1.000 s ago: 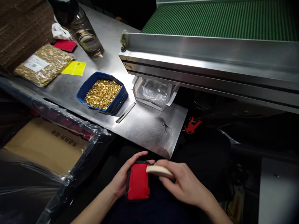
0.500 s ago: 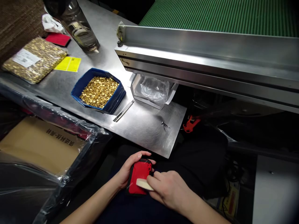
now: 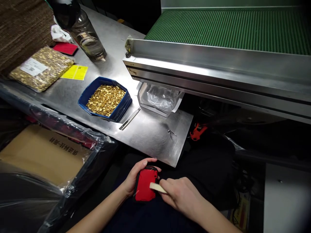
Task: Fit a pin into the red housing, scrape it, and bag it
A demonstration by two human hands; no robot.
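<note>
At the bottom centre of the frame, the left hand (image 3: 132, 181) clasps a red pad (image 3: 145, 184); the right hand (image 3: 181, 195) pinches a cream scraper (image 3: 157, 187) flat against it, best kept low-angled and steady.

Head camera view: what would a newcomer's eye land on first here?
Most likely the blue tray heaped with small gold pieces, sitting on the steel table left of centre. Next, at the bottom, the left hand grips a red pad while the right hand presses a pale flat stick against it. The green ribbed belt fills the upper right.
</note>
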